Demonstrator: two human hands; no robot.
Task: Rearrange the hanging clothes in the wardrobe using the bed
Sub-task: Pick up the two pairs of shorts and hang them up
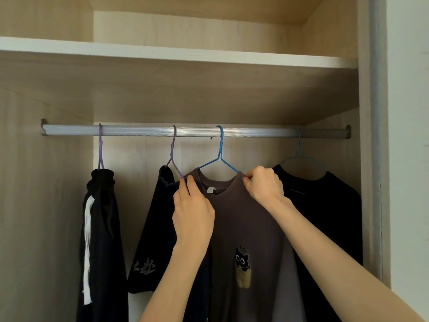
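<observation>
Our left hand (192, 214) and right hand (264, 184) pinched the shoulders of the brown T-shirt (243, 228).
Its blue hanger (219, 159) hooked the rail (144, 130) straight above, midway between them.

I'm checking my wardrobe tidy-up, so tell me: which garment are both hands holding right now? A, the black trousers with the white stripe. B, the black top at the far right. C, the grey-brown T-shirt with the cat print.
C: the left hand and the right hand each pinch a shoulder of the cat-print T-shirt, which hangs on the blue hanger.
</observation>
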